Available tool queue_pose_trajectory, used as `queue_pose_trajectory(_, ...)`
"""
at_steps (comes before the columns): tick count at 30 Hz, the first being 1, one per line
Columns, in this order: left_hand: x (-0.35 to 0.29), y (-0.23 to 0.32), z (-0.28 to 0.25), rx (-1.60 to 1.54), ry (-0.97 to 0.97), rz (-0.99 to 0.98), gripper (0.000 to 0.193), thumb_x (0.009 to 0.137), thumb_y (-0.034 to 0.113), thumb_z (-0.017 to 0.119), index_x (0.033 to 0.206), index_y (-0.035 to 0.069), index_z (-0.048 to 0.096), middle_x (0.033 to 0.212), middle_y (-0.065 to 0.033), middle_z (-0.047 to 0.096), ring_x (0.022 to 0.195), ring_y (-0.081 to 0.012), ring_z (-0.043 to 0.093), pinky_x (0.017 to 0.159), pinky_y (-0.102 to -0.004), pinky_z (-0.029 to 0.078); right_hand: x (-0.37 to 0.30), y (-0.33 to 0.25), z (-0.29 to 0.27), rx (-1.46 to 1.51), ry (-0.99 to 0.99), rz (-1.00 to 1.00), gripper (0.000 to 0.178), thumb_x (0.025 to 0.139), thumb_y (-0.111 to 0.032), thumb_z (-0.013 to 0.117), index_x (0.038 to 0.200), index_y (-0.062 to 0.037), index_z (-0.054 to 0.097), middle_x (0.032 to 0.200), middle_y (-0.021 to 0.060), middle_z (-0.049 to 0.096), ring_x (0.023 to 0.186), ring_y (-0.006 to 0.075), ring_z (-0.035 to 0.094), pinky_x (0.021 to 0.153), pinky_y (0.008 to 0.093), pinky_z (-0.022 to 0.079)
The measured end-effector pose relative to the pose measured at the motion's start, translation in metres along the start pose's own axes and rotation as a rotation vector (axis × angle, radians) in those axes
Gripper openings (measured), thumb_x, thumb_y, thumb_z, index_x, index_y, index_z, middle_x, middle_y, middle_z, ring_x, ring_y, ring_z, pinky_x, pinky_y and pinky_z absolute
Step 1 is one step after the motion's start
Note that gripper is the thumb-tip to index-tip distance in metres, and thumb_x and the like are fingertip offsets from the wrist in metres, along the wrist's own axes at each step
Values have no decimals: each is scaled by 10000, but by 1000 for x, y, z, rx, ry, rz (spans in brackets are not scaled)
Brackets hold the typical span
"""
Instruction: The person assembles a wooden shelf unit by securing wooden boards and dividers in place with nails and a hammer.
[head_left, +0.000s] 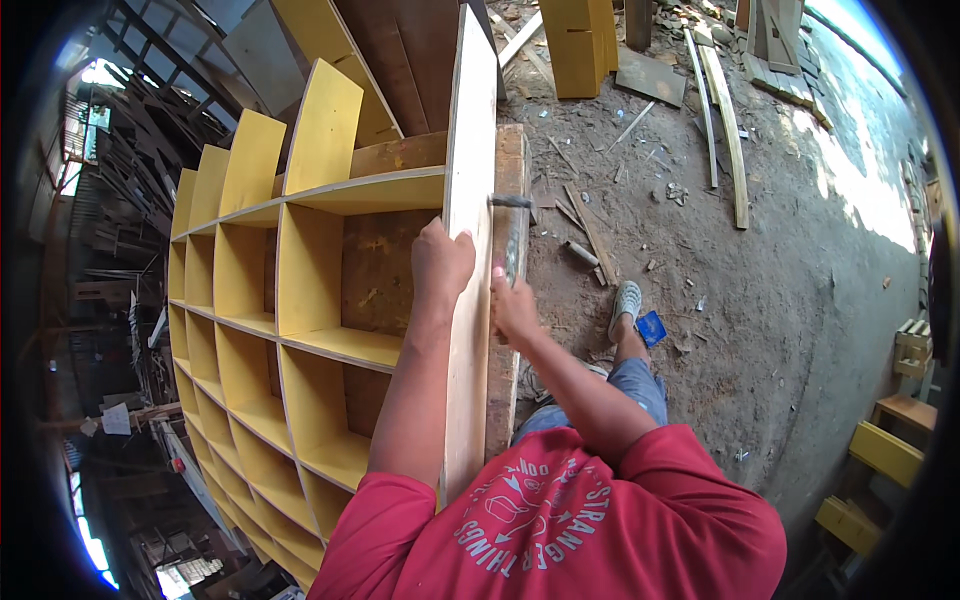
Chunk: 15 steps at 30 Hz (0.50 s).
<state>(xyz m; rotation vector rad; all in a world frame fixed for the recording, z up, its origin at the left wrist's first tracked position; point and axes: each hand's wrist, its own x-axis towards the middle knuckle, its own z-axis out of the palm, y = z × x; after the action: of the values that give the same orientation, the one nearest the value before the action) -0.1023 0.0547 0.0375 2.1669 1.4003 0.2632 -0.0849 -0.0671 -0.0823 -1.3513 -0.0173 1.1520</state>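
A long pale wooden board (470,150) stands on edge along the side of a yellow compartmented shelf frame (315,340). My left hand (442,262) is closed at the board's left edge, with its thumb against the pale face; its fingertips are partly hidden. Just right of the board, my right hand (516,312) grips a hammer (511,202) by the handle. The dark hammer head lies close to the board's right side, over a worn wooden beam (511,150). Whether the head touches the board I cannot tell.
Yellow panels (325,125) stick up beyond the frame. Wood strips (722,130) and scraps litter the dirt floor (700,300). A blue item (650,329) lies by my shoe (625,308). More yellow pieces (885,455) stand along the right wall. Stacked timber (120,180) fills the left.
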Motion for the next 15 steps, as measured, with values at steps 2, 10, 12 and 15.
queue_pose_trajectory(2,-7,-4,-6,-17,4,-16,303,918,166,716,1107,-71,720,1055,-315,749,1050,-470,727,923,-505,574,-10,-19,-25,46,-100,51,326,1155,-379,464,1019,-86,498,629,-48,455,449,77,410,367,305,385)
queue_pose_trajectory(10,-7,2,-7,-20,24,13,283,917,156,705,1077,-77,718,1035,-330,741,1036,-489,722,918,-522,576,-4,-19,-3,-107,-12,48,379,1161,-405,449,1126,-50,576,642,-22,456,452,85,399,382,303,396)
queue_pose_trajectory(12,-8,5,-9,-18,9,-18,276,917,155,706,1068,-77,718,1034,-328,742,1031,-486,725,916,-520,578,-1,-25,-25,102,-106,-65,393,1155,-429,461,1102,-55,569,652,-12,452,455,92,394,383,311,397)
queue_pose_trajectory(15,-6,3,-5,-26,17,21,271,917,155,708,1057,-76,718,1033,-326,743,1029,-485,726,914,-517,578,-1,-23,-25,315,202,-207,385,1153,-442,459,1094,-67,520,655,-17,422,435,99,388,371,309,392)
